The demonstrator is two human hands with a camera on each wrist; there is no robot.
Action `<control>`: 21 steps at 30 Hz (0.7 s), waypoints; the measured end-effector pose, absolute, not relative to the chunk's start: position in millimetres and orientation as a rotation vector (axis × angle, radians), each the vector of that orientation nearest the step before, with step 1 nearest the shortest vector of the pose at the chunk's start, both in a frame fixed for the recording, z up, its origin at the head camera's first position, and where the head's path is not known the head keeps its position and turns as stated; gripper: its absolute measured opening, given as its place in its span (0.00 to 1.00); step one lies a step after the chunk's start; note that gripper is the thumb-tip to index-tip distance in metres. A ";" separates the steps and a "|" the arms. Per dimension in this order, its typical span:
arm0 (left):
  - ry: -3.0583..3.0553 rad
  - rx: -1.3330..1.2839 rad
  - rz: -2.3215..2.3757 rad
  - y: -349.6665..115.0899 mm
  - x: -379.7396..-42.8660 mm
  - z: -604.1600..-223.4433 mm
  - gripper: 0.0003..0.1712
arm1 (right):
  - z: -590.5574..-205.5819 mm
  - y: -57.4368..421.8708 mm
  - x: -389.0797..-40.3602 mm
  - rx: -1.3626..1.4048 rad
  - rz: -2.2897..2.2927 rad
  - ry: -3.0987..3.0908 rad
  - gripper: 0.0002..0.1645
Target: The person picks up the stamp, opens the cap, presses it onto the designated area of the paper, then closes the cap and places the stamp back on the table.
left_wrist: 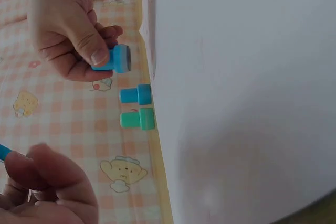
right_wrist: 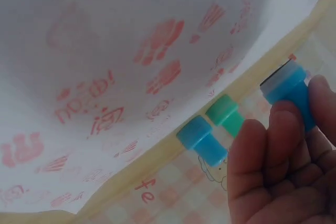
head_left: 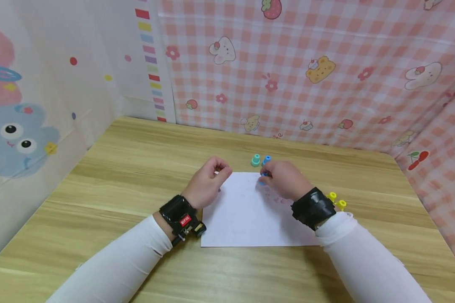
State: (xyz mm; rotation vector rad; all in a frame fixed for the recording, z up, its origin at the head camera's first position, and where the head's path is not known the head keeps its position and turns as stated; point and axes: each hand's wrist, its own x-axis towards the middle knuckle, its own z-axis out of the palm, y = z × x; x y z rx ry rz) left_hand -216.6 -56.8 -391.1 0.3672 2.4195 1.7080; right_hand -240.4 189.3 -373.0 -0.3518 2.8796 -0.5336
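My right hand (head_left: pixel 286 181) pinches a blue stamp (right_wrist: pixel 296 95) by its handle, over the far part of a white sheet of paper (head_left: pixel 242 219). The stamp's flat face shows uncapped in the right wrist view. Red prints, among them paw shapes and lettering, mark the paper. Above its far left corner, my left hand (head_left: pixel 204 183) has thumb and fingers curled together. A small blue piece (left_wrist: pixel 4 152) shows at its fingertips, mostly hidden, so I cannot tell its kind. Just beyond the paper stand a green stamp (head_left: pixel 255 160) and another blue stamp (head_left: pixel 266 159).
Two yellow stamps (head_left: pixel 336 201) sit on the wooden table (head_left: pixel 136 160), right of the paper and partly behind my right wrist. Patterned cloth (head_left: pixel 250 63) hangs along the far side and both sides of the table.
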 end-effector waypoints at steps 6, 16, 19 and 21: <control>2.415 0.354 1.739 -55.9 -218.0 -392.6 0.16 | -380.8 187.2 -247.1 -0.395 -0.480 2.874 0.12; 2.441 0.349 1.717 -55.0 -217.7 -392.9 0.10 | -384.4 184.5 -249.2 -0.372 -0.417 2.849 0.12; 2.454 0.341 1.708 -54.5 -217.7 -393.5 0.10 | -384.5 183.6 -248.6 -0.361 -0.418 2.845 0.11; 2.455 0.341 1.706 -54.2 -217.9 -393.7 0.10 | -385.3 183.1 -248.4 -0.349 -0.422 2.841 0.11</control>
